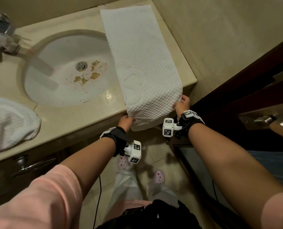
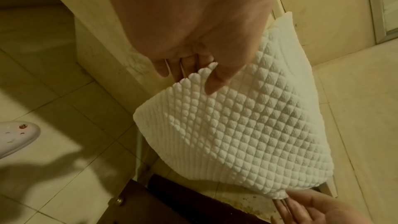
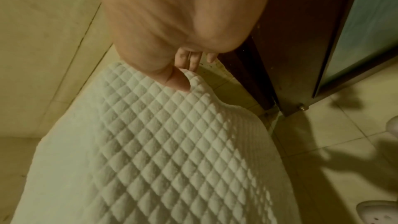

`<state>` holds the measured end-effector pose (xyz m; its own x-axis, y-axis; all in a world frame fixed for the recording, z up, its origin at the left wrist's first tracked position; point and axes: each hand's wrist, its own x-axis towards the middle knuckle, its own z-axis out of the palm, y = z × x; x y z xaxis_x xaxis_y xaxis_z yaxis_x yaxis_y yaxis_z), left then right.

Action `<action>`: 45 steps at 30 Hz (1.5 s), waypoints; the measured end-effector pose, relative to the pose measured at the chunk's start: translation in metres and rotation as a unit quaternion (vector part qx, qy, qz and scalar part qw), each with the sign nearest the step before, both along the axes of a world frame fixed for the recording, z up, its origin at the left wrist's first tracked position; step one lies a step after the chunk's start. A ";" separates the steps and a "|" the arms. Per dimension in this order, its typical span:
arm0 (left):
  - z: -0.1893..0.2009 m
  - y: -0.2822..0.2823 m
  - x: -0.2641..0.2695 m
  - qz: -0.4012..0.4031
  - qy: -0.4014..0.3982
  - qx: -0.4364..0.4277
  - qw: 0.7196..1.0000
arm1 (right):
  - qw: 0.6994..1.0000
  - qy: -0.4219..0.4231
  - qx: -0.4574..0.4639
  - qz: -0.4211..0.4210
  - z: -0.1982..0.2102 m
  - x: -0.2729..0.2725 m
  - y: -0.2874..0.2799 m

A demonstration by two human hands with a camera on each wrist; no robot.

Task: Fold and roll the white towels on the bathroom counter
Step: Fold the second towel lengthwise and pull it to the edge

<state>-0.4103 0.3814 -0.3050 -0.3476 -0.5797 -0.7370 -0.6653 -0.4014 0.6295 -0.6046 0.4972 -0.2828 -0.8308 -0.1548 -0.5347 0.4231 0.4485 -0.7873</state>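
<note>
Now, reading from left to right: a crumpled white towel (image 1: 10, 124) lies near the tabletop's (image 1: 81, 116) left front edge, not yet folded. A round sink (image 1: 68, 68) with brownish stains sits mid-tabletop, a blurred tap (image 1: 6, 40) behind it. At the tabletop's right end a quilted white towel (image 1: 142, 63), folded into a long strip, runs from the back edge to the front corner, where its near end hangs over the front edge.

The left hand (image 1: 126, 122) pinches the hanging end's left corner, thumb on top and fingers (image 2: 161, 69) beneath. The right hand (image 1: 182, 104) pinches the right corner the same way, thumb over the quilting, fingers (image 3: 187, 60) under.

The step in hand looks like the start of the roll, or a further fold, of this strip. Next, both hands probably need to lift the end onto the tabletop and turn it evenly, keeping the side edges lined up so the roll stays straight.

At far right stands a dark wooden door (image 1: 246, 100) with a metal handle (image 1: 263, 120).
</note>
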 end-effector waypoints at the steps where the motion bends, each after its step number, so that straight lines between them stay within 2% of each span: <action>1: 0.000 -0.001 0.000 0.007 0.006 0.004 1.000 | 1.000 -0.002 0.011 0.004 0.003 -0.002 -0.002; 8: -0.002 -0.002 0.004 -0.024 -0.031 -0.045 0.998 | 0.993 0.031 0.110 0.030 0.002 -0.012 0.001; 12: 0.007 -0.003 0.004 -0.072 -0.068 -0.059 0.993 | 0.990 0.042 0.132 0.029 0.006 -0.014 0.003; 15: 0.013 -0.004 0.003 -0.106 -0.073 -0.046 0.991 | 0.990 0.008 0.131 0.043 0.012 -0.019 0.004; 19: 0.015 -0.002 0.005 -0.094 -0.040 -0.007 0.995 | 0.979 -0.050 0.153 0.123 0.014 -0.018 0.008; 21: 0.016 0.002 0.008 -0.096 -0.028 0.006 0.995 | 0.978 -0.059 0.143 0.142 0.007 -0.012 0.013; 28: 0.021 0.010 0.012 -0.083 0.007 0.021 0.996 | 0.993 -0.062 0.036 0.093 0.013 0.006 0.026; 31: 0.032 0.013 0.008 -0.087 -0.019 -0.023 0.996 | 0.995 -0.024 0.009 0.094 0.020 0.008 0.024; 34: 0.052 0.008 0.004 -0.138 -0.093 -0.087 0.982 | 0.995 0.012 0.010 0.094 0.030 0.006 0.013; 37: 0.071 -0.008 0.001 -0.176 -0.120 -0.104 0.972 | 0.996 0.023 0.038 0.072 0.031 -0.003 0.004; 40: 0.084 -0.025 0.003 -0.126 -0.110 -0.075 0.983 | 0.994 0.032 0.076 0.075 0.034 -0.012 -0.002; 43: 0.092 -0.046 0.002 -0.086 -0.094 -0.134 0.983 | 0.991 0.028 0.103 0.074 0.041 -0.019 -0.009; 45: 0.099 -0.056 -0.001 -0.085 -0.096 -0.177 0.976 | 0.983 0.006 0.158 0.097 0.033 -0.031 -0.013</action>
